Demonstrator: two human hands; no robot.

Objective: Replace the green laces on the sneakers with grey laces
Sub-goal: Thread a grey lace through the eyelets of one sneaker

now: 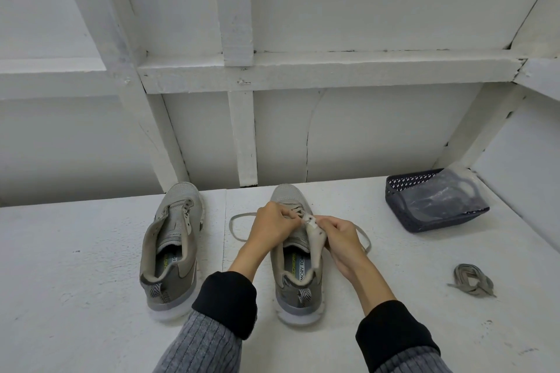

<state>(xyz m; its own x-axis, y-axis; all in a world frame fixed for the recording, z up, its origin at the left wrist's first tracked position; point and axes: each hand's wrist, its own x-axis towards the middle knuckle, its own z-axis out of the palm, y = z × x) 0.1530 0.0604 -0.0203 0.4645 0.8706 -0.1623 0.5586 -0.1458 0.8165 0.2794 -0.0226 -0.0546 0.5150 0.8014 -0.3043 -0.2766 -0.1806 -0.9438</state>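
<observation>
Both hands' fingers (292, 216) pinch grey lace (239, 228) over right sneaker (298, 291).

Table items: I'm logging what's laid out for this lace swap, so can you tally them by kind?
Sneakers: 2, the left one unlaced, the right one under both hands.
Laces: 2, one threaded in the right sneaker, one bundle lying loose.
Baskets: 1, with a plastic bag inside.
Bags: 1.
Total: 6.
</observation>
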